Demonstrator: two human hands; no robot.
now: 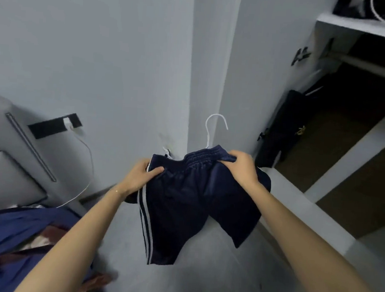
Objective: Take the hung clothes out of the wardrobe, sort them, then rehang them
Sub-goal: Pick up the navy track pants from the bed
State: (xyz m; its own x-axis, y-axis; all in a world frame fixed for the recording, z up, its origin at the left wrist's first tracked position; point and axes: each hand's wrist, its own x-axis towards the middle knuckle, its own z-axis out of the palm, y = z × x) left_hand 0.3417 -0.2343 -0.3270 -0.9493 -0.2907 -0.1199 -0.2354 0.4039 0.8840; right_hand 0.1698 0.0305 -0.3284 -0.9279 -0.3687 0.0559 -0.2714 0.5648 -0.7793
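Shorts: You are holding a pair of navy blue satin shorts with two white side stripes (194,203) up in front of you, in the air over the grey floor (199,284), just outside the wardrobe; the legs are hanging down freely.
Left hand: Your left hand (142,174) is pinching the striped end of the elastic waistband, with the thumb lying across the front of the cloth and the fingers going behind it.
Right hand: Your right hand (242,167) is gripping the other end of the waistband, its fingers curling down over the gathered top edge.
Hanger: A thin white hanger (213,126) is sticking its hook up behind the middle of the waistband, and one white tip is poking out near your left hand; how the shorts are sitting on it is hidden from you.
Wardrobe: The white open wardrobe (357,27) is standing to your right, with a pale rail (372,68) running under its shelf and a dark garment (282,127) hanging at the near end.
Bed: A blue cloth (19,229) is lying on the bed to your lower left, below a grey padded headboard (7,149).
Wall: A white charger is sitting in a black socket strip (55,124), and its white cable (89,160) is looping down towards the bed.
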